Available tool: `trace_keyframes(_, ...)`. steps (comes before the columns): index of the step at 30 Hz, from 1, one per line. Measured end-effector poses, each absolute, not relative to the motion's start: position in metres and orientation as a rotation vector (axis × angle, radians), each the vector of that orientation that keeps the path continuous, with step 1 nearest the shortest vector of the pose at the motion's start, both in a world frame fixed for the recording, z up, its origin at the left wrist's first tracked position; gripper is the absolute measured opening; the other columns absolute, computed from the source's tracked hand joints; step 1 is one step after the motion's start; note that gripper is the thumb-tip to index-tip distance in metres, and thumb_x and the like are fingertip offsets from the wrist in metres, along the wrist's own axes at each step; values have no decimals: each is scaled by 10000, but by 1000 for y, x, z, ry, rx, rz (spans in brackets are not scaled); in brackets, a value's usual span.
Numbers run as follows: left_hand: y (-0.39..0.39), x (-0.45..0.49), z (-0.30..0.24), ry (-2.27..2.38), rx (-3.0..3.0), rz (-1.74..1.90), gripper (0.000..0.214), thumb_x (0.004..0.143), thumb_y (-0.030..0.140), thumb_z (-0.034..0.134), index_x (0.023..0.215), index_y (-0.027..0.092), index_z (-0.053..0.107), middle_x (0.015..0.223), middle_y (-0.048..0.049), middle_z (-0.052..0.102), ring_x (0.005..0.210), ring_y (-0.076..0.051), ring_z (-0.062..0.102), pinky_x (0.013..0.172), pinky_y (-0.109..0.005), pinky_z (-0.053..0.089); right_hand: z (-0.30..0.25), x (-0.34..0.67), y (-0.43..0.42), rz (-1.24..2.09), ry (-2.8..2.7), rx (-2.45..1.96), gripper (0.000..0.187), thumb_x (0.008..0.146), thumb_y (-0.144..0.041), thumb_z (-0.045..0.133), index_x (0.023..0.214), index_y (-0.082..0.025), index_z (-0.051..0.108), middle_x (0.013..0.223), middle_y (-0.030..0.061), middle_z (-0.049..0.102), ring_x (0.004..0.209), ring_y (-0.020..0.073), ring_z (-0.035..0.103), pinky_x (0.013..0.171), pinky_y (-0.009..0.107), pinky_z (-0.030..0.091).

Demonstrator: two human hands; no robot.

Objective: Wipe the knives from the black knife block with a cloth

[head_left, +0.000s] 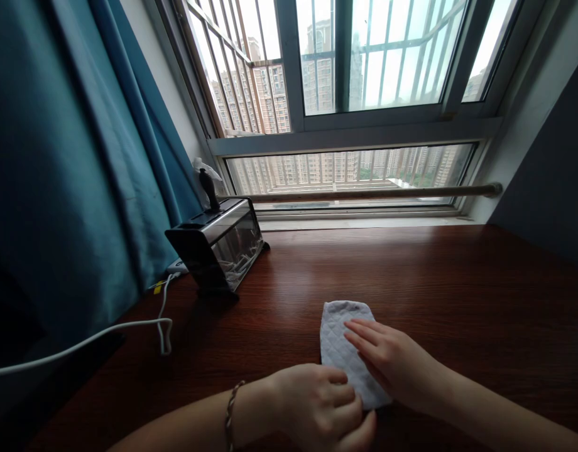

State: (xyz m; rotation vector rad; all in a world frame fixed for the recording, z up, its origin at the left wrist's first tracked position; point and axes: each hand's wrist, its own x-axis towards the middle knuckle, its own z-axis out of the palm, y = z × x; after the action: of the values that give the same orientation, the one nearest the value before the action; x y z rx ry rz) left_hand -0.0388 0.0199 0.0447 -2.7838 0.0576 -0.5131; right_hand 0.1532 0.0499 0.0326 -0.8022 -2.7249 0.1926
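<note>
A pale quilted cloth (338, 348), folded into a long strip, lies on the brown wooden tabletop in front of me. My right hand (392, 358) rests flat on its right side, fingers stretched out and holding nothing. At the cloth's lower left edge, my left hand (320, 405) has its fingers curled in against the fabric; their tips are partly hidden. A braided bracelet (231, 414) circles my left wrist.
A black knife block (218, 242) with clear sides and one black handle (208, 188) stands at the back left. A white cable (81, 344) runs near the blue curtain (76, 163). Behind the wooden tabletop (458, 295) is a barred window (383, 56).
</note>
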Motion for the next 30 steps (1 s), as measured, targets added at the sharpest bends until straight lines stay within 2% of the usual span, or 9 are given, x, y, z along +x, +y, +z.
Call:
trace_keyframes(2,22,-41,44,76,-2705,-609,254,785,204,468,910,26,601,614,-43,528,546,-118,498,457,-252,390,24,148,41,318,-2801,-778,461,863,-249,340,1299,-104,376,1345,87,322,1240,218,281,1041,334,274)
trace_keyframes(6,28,-43,47,117,-2616,-648,234,730,172,483,820,11,628,561,-44,508,500,-117,490,447,-258,405,6,138,29,420,-2912,-761,577,871,-375,303,1382,-144,169,1417,96,104,1289,315,10,1029,534,124)
trace_keyframes(9,31,-45,49,128,-2587,-595,216,732,166,488,815,26,630,571,-41,511,490,-107,489,440,-251,411,2,136,35,446,-2935,-820,577,868,-365,313,1386,-177,144,1422,93,53,1282,328,-39,1009,565,79)
trace_keyframes(14,44,-57,45,-81,-2642,-528,162,755,142,518,871,53,589,553,-13,522,464,-92,470,411,-242,385,4,166,72,516,-2841,-1139,602,870,-501,288,1370,-172,225,1421,90,74,1282,344,-4,1006,558,92)
trace_keyframes(19,68,-71,32,-437,-2710,-733,107,783,133,488,872,129,548,599,-3,575,523,-103,522,496,-257,404,2,235,93,489,-2765,-1145,461,916,-415,208,1312,-230,355,1409,4,172,1306,232,51,1052,471,99)
trace_keyframes(25,80,-75,46,-1052,-2560,-1347,67,787,158,500,764,162,563,606,-1,578,548,-106,532,542,-237,406,-5,303,79,483,-2684,-1195,352,908,-375,316,1214,-313,477,1336,-54,332,1294,176,153,1069,389,160)
trace_keyframes(28,85,-87,80,-1182,-2306,-1592,113,804,180,482,863,171,578,731,-15,602,698,-133,568,664,-257,446,-1,311,80,505,-2600,-1219,313,893,-378,364,1131,-303,553,1281,-47,414,1233,162,309,1040,338,261)
trace_keyframes(30,93,-106,107,-1181,-1993,-1697,150,820,190,459,919,167,569,901,-36,601,883,-158,552,832,-304,416,10,299,82,467,-2483,-1185,306,877,-369,408,1116,-264,567,1238,-18,465,1168,156,401,1012,311,310)
